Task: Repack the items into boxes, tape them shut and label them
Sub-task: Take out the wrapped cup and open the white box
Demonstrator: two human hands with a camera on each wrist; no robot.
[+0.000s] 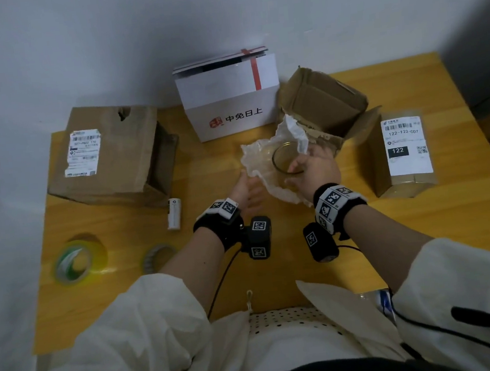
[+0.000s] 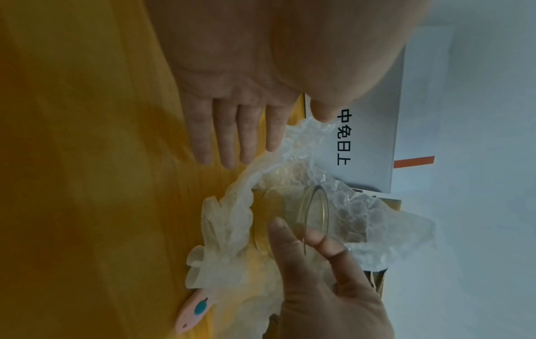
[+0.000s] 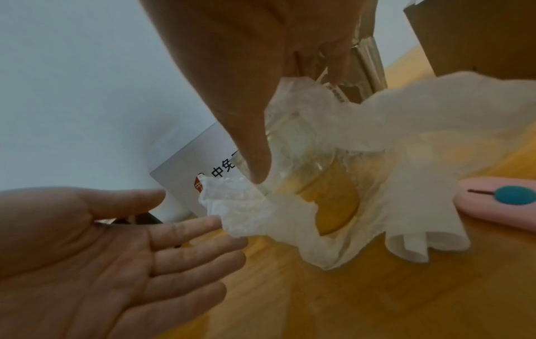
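A clear glass cup (image 1: 287, 158) stands on a crumpled sheet of bubble wrap (image 1: 257, 160) at the middle of the yellow table (image 1: 275, 266). My right hand (image 1: 304, 164) pinches the cup's rim, thumb on one side of the glass wall (image 2: 290, 218) and fingers on the other. My left hand (image 1: 245, 189) is flat with straight fingers at the wrap's left edge; its index tip touches the wrap (image 3: 261, 213). A torn open brown box (image 1: 322, 103) lies just behind the cup, and an open white box (image 1: 230, 106) with red tape stands at the back.
A big brown labelled box (image 1: 109, 156) sits at the left, a small labelled box (image 1: 405, 152) at the right. Two tape rolls (image 1: 77, 261) (image 1: 156, 255) and a white stick-shaped item (image 1: 174, 213) lie front left. A pink cutter (image 3: 498, 201) lies partly under the wrap.
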